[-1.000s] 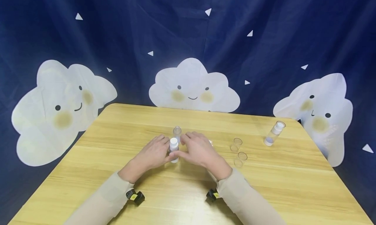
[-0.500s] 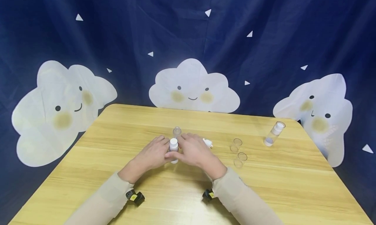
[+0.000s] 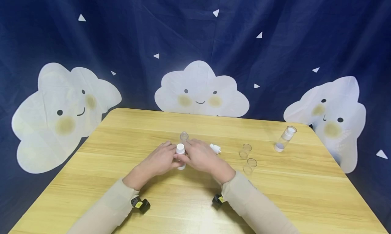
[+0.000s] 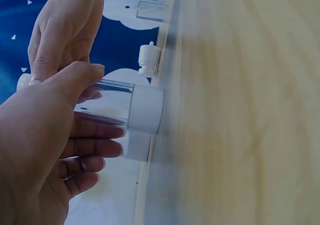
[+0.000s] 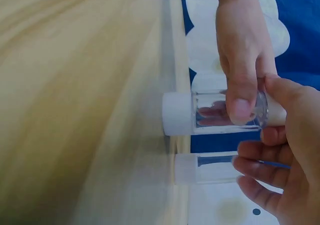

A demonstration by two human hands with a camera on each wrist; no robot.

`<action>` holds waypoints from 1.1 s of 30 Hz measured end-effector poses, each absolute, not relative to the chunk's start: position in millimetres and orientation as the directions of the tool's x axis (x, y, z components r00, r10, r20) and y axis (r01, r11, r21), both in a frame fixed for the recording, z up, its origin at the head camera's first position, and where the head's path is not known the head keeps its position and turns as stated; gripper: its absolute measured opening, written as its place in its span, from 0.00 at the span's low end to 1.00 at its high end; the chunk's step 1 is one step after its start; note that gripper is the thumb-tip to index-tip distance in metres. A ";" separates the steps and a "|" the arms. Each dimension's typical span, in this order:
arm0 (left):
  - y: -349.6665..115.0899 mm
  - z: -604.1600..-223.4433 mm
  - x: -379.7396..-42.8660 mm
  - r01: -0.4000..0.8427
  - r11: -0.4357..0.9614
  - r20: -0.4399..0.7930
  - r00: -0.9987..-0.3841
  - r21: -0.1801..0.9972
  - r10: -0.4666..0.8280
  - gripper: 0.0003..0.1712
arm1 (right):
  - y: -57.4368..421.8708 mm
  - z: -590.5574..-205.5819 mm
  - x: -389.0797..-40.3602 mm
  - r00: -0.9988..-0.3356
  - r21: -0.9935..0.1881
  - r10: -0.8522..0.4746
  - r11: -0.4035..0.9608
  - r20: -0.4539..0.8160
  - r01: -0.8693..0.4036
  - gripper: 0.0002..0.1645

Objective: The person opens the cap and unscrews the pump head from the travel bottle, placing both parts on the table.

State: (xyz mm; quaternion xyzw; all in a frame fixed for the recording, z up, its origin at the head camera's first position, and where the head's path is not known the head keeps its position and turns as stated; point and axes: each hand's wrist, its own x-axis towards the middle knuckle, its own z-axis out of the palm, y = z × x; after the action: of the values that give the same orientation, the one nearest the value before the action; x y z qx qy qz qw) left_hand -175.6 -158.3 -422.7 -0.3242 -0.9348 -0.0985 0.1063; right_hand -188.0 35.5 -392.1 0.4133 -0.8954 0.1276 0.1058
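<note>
A clear bottle (image 3: 181,152), white at top and base, stands upright on the table (image 3: 180,200).

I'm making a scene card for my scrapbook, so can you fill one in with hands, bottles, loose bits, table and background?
Left hand: holds the near bottle by its clear body
Right hand: holds it near its white top
Back bottle: just behind, clear top
Far bottle: standing at far right, white top
Pump: white, on its side, right of the hands
Clear cups: two, right of the pump
Table: pale wood
Curtain: blue, smiling clouds
</note>
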 end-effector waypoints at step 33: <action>-158.3 -423.7 -176.5 0.591 0.776 0.231 -0.805 0.220 0.547 0.23 | 46.0 -373.9 -195.7 -0.680 -0.322 -0.732 0.632 0.052 -0.705 0.34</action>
State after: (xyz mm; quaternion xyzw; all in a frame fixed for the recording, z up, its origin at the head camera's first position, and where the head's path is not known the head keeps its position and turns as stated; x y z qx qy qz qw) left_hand -176.5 -158.3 -423.7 -0.3030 -0.9392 -0.1422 0.0772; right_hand -195.7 46.0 -373.9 0.3980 -0.9023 0.1601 -0.0418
